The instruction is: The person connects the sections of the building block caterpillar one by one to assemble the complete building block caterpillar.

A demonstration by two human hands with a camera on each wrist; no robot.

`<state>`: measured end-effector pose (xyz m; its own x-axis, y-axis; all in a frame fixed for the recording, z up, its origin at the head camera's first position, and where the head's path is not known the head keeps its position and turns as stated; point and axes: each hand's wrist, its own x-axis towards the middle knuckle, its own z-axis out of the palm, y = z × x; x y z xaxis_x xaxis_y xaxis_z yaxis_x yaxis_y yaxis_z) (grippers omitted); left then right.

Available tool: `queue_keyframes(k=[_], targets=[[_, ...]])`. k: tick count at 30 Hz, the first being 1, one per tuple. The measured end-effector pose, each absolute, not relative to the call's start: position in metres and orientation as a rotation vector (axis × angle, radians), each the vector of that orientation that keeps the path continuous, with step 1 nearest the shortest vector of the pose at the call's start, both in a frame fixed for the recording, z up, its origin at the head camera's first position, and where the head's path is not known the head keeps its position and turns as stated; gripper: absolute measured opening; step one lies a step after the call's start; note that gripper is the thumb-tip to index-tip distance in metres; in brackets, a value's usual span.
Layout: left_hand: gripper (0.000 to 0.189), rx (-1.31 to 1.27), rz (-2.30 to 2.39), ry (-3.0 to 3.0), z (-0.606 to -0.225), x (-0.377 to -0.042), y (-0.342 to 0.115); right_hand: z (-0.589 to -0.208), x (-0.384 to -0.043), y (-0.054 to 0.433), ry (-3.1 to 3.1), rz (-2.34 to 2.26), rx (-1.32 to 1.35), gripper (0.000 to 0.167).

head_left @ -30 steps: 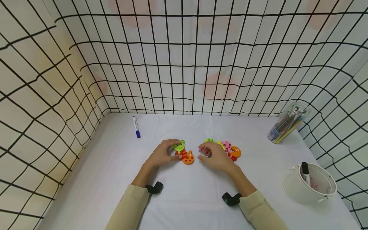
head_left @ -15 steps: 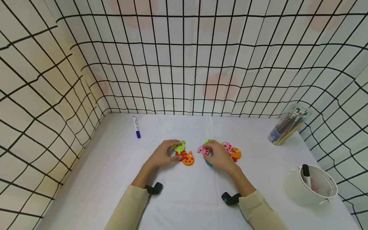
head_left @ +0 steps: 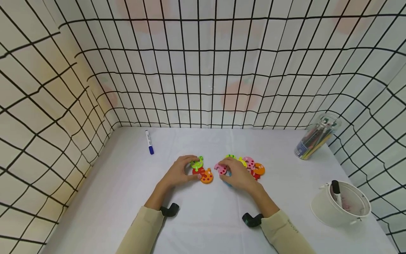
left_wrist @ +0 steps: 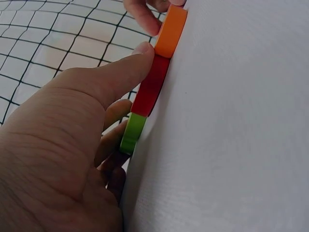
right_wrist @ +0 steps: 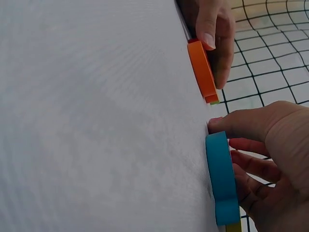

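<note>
My left hand curls around a joined row of flat caterpillar puzzle pieces, its thumb along the red piece and its fingers at the smiling green head. An orange spotted piece extends from the red one, past the thumb. To the right, my right hand pinches a pink spotted piece between thumb and fingers, a small gap away from the orange piece. A blue piece lies under that hand, mostly covered in the head view.
Right of my right hand lie more pieces, among them a pink one and an orange one. A blue-capped marker lies at back left. At right stand a tilted jar of pencils and a white bucket. Black wire mesh encloses the table.
The right hand's fingers have closed on the pink piece, which has come into view and shifted left, closer to the orange piece. The left hand has stayed in place.
</note>
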<state>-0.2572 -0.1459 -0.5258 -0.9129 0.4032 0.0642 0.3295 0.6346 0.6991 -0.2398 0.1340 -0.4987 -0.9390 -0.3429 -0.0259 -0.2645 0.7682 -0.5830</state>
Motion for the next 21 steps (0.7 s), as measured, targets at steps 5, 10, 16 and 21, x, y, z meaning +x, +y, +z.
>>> queue_keyframes(k=[5,10,16,21], targets=[[0.065,0.655,1.151,2.743,-0.5277,-0.2574,-0.1484,-0.4986,-0.2374,0.1333,2.818,-0.908,-0.481,0.046],[0.064,0.699,1.154,2.739,-0.5268,-0.2579,-0.1485,-0.5007,-0.2381,0.1342,2.829,-0.904,-0.483,0.046],[0.065,0.708,1.13,2.752,-0.5241,-0.2557,-0.147,-0.5013,-0.2393,0.1358,2.84,-0.897,-0.474,0.047],[0.068,0.693,1.105,2.782,-0.5245,-0.2554,-0.1446,-0.4997,-0.2408,0.1376,2.845,-0.911,-0.475,0.046]])
